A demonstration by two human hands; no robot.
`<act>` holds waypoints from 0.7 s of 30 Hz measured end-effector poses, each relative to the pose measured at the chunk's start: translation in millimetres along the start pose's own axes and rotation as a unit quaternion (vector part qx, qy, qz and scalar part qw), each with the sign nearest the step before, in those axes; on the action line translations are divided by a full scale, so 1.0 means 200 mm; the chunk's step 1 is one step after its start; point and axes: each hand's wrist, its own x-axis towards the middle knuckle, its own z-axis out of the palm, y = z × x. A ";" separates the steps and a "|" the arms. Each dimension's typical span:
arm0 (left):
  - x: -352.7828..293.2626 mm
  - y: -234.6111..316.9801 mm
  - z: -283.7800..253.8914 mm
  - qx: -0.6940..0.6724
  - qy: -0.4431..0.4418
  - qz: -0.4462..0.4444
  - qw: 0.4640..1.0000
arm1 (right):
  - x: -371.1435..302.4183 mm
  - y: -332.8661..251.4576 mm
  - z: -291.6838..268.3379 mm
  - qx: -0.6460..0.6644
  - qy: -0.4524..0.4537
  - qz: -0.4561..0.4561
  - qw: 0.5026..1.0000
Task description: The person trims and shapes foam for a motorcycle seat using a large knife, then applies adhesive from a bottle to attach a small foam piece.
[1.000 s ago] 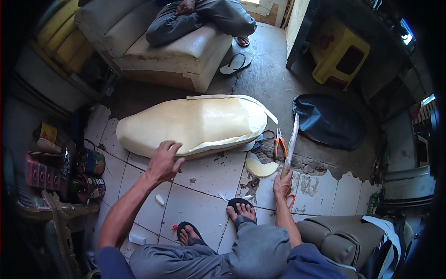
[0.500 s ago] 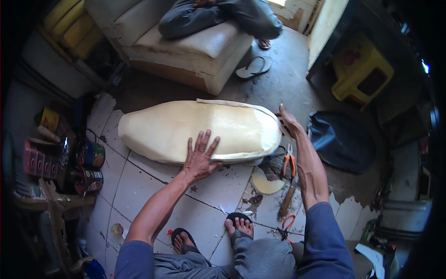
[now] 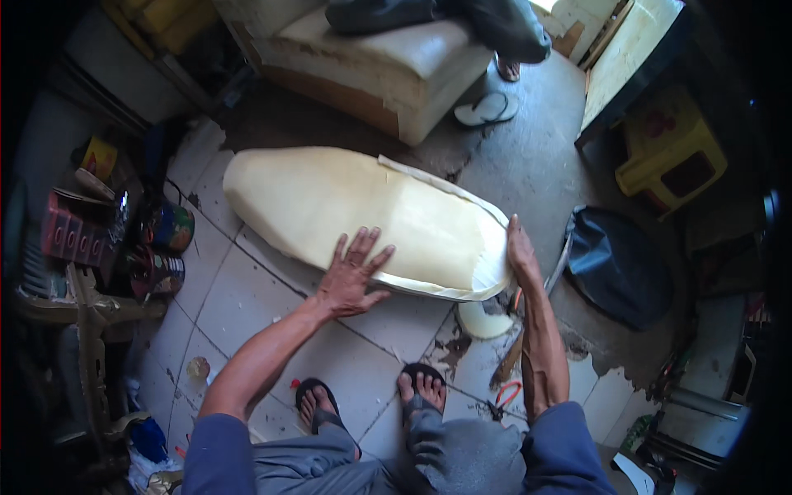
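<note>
A long cream foam motorcycle seat (image 3: pixel 322 198) lies slantwise on the floor before me, with raised strips along its right-hand edges. My left hand (image 3: pixel 353 276) rests flat on its near side, fingers spread. At the right end, my right hand (image 3: pixel 520 252) presses against the foam edge with its fingers stretched out. A curved foam offcut (image 3: pixel 485 323) lies below that end. Close to my right forearm are a wooden handle (image 3: pixel 506 363) and red-handled scissors (image 3: pixel 510 396). Orange-handled pliers are mostly hidden behind the forearm and seat.
A black seat cover (image 3: pixel 623 268) lies on the right, with a yellow stool (image 3: pixel 639 177) beyond. At the back, a person sits on a worn sofa (image 3: pixel 379 62) near a loose flip-flop (image 3: pixel 488 109). Cans (image 3: pixel 165 276) and a pink drawer box (image 3: pixel 74 235) crowd the left.
The seat has turned, its right end swinging nearer to me. My right hand has moved with that end and now lies against it. The left hand stays flat on the foam.
</note>
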 end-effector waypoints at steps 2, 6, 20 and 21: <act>-0.17 -0.02 -0.07 -0.018 -0.001 -0.014 1.000 | -0.28 -0.13 -0.01 0.083 -0.095 -0.030 0.992; -0.24 -0.13 -0.17 -0.026 -0.039 -0.010 0.999 | -0.49 -0.11 0.09 0.105 -0.055 -0.014 0.993; -0.08 -0.18 -0.10 -0.049 0.015 -0.174 0.983 | -0.82 -0.32 0.51 -0.355 0.062 -0.254 0.898; -0.06 -0.19 -0.09 -0.053 0.025 -0.174 0.983 | -0.78 -0.30 0.52 -0.332 0.054 -0.268 0.903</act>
